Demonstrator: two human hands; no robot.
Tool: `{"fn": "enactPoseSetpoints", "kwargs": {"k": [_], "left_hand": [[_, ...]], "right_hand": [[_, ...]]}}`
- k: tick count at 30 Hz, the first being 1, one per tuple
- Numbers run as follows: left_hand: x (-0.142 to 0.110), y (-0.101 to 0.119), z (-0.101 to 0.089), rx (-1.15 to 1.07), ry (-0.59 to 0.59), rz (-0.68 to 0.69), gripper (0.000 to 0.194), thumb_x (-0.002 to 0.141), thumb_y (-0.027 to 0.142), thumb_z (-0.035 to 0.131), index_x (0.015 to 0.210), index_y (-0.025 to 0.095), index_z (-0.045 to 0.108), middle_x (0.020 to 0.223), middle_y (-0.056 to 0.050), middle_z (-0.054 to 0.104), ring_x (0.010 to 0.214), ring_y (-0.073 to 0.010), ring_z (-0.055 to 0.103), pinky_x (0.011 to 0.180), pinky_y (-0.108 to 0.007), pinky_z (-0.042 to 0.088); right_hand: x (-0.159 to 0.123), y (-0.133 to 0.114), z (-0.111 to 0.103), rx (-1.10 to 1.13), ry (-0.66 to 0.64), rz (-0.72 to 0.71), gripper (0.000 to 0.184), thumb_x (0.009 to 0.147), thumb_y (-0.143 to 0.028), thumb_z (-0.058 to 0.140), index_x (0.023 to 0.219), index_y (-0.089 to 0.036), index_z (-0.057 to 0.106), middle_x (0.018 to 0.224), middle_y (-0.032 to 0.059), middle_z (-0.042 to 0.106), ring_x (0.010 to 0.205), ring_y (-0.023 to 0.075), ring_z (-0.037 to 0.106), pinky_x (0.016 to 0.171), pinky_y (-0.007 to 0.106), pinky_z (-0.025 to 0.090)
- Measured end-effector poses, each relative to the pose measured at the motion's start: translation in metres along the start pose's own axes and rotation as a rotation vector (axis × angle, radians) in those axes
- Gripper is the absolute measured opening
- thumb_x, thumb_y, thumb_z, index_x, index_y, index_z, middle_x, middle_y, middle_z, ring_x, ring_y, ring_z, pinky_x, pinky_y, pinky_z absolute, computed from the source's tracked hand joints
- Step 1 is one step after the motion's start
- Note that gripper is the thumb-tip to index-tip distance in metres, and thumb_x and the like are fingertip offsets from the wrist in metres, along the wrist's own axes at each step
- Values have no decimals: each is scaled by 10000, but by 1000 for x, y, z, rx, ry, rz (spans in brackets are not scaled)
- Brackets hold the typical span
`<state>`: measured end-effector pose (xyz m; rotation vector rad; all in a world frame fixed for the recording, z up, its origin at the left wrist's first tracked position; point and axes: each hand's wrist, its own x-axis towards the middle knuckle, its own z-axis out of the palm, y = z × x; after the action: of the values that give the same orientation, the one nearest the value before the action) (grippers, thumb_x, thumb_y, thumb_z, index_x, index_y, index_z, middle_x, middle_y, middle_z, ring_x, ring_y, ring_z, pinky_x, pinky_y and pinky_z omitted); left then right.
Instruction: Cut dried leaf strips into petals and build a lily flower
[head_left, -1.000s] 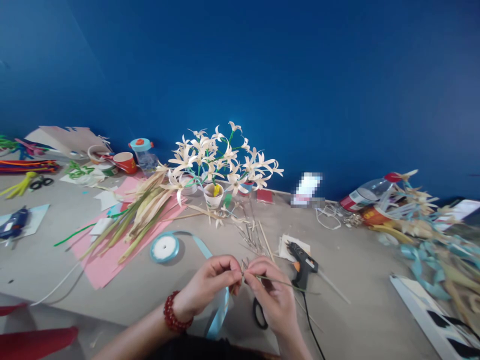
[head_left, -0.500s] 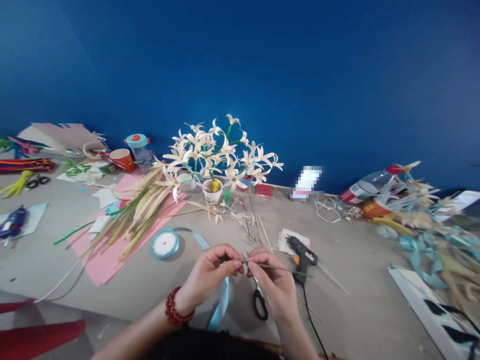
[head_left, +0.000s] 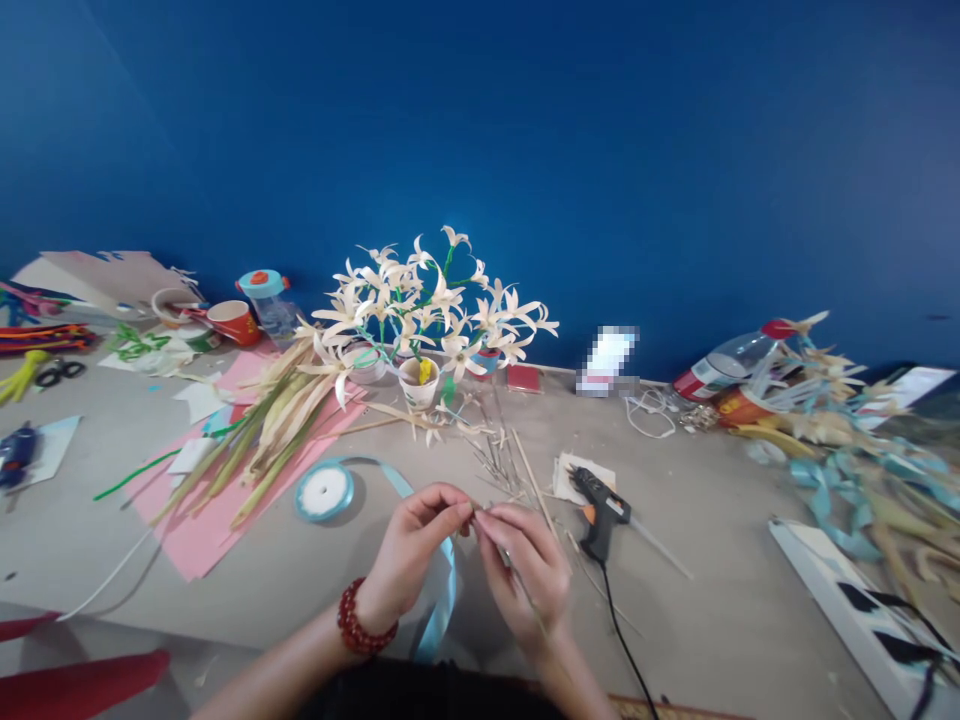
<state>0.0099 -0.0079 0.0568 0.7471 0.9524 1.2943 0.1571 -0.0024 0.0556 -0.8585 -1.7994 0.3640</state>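
Note:
My left hand, with a red bead bracelet on the wrist, is closed in a pinch. My right hand meets it fingertip to fingertip and grips a thin greenish stem, which trails back over the palm toward the wrist. The tip of the stem is hidden between the fingers of both hands. Light blue ribbon runs behind and below my left hand from its spool.
White paper-like flowers stand in cups at the back. Dried husks lie on pink paper at left. A black glue gun, its cable trailing forward, lies at right near thin sticks. A power strip is far right.
My right hand has turned and drawn in, so the stem now points back toward the wrist rather than out right. The black-handled scissors seen between the hands are out of sight.

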Motion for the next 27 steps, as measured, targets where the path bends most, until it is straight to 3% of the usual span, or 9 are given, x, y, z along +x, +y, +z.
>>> {"fn": "enactPoseSetpoints", "kwargs": {"k": [5, 14, 23, 27], "left_hand": [[-1, -1, 1, 59, 7, 6, 102, 788, 257, 732, 834, 168, 752, 779, -30, 729, 757, -144, 619, 765, -246, 494], [-1, -4, 4, 127, 85, 141, 82, 809, 245, 704, 821, 186, 759, 805, -27, 754, 759, -137, 659, 750, -218, 532], [-2, -3, -3, 350, 127, 241, 143, 850, 264, 651, 913, 176, 745, 906, -58, 756, 868, -181, 680, 827, -266, 538], [0, -6, -8, 375, 162, 294, 137, 869, 270, 624, 901, 166, 708, 868, -48, 724, 808, -161, 660, 768, -250, 531]], "right_hand": [[-2, 4, 2, -65, 41, -25, 373, 806, -12, 618, 1066, -270, 686, 909, 73, 683, 798, 203, 677, 693, 337, 585], [-9, 9, 9, -190, 87, -155, 358, 841, -35, 611, 1138, -226, 674, 979, 98, 696, 872, 213, 689, 730, 342, 590], [-20, 13, 14, -301, -75, -102, 501, 858, -52, 584, 1323, -238, 570, 1163, 131, 655, 1019, 239, 654, 840, 365, 569], [-17, 10, 4, -246, -239, -136, 569, 846, -96, 567, 1399, -206, 491, 1239, 150, 624, 1060, 258, 639, 865, 390, 558]]}}
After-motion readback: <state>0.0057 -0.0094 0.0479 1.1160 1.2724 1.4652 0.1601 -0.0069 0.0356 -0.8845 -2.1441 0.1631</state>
